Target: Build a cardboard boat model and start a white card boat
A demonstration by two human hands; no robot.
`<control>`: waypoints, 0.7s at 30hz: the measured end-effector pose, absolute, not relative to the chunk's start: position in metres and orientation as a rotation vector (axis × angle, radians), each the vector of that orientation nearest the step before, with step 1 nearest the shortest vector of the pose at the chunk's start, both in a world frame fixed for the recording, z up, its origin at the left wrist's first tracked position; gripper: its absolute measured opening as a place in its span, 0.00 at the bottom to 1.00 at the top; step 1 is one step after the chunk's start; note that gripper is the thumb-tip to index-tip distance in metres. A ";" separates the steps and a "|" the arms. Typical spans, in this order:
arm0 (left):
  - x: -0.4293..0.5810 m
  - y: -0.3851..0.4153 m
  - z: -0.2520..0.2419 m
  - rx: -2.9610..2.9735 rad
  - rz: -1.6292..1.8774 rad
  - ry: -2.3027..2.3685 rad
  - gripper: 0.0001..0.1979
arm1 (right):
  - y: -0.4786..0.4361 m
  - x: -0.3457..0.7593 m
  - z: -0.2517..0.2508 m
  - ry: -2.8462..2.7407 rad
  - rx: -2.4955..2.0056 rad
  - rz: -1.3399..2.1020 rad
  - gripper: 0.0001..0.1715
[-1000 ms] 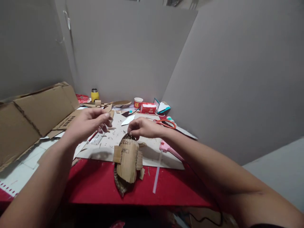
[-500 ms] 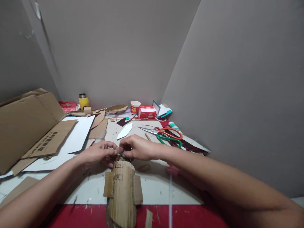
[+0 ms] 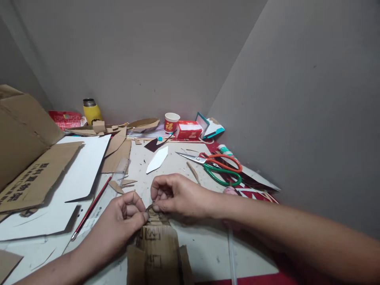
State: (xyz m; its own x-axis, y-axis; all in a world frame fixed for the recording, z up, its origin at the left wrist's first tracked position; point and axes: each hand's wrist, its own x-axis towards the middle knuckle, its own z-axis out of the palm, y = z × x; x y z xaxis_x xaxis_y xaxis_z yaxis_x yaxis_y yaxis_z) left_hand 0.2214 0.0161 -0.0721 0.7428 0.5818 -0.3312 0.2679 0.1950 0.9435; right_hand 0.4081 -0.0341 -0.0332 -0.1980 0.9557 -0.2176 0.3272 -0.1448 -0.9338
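A rounded corrugated cardboard piece with printed box marks and a flap on either side lies at the bottom centre, its near end cut off by the frame. My left hand pinches the left side of its narrow far tip between thumb and forefinger. Opposite, my right hand has thumb and fingers closed on the right side of that same tip. A small dark bit shows between the fingertips; its kind is too small to make out. Beyond the hands lies a white pointed paper cutout.
Scissors with orange and green handles lie at right. A red pencil, white sheets and cardboard are at left. Along the back stand a yellow bottle, a paper cup and a red box.
The view has shifted closer and lower, so the cardboard piece sits lower in frame. Both hands stay at its tip, with their fingertips slightly apart now.
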 end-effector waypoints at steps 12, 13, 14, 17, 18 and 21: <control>0.225 0.011 -0.059 1.348 0.293 0.815 0.09 | -0.050 0.423 -0.028 -1.354 -1.543 1.519 0.16; 0.225 0.011 -0.058 1.346 0.286 0.814 0.10 | -0.052 0.424 -0.029 -1.362 -1.554 1.520 0.17; 0.225 0.011 -0.058 1.345 0.278 0.811 0.10 | -0.053 0.424 -0.031 -1.361 -1.554 1.534 0.18; 0.223 0.011 -0.059 1.338 0.244 0.790 0.11 | -0.055 0.421 -0.035 -1.314 -1.537 1.596 0.19; 0.222 0.012 -0.059 1.338 0.243 0.779 0.11 | -0.055 0.420 -0.035 -1.294 -1.534 1.609 0.18; 0.221 0.012 -0.061 1.344 0.272 0.755 0.13 | -0.055 0.417 -0.035 -1.294 -1.525 1.597 0.13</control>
State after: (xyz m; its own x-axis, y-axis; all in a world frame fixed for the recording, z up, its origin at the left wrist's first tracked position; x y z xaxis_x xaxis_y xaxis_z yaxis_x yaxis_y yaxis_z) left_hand 0.2207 0.0121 -0.0615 0.7386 0.5854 -0.3342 0.2383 0.2370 0.9418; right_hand 0.4170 -0.0550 -0.0349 -0.1837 0.8962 -0.4039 0.2097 -0.3657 -0.9068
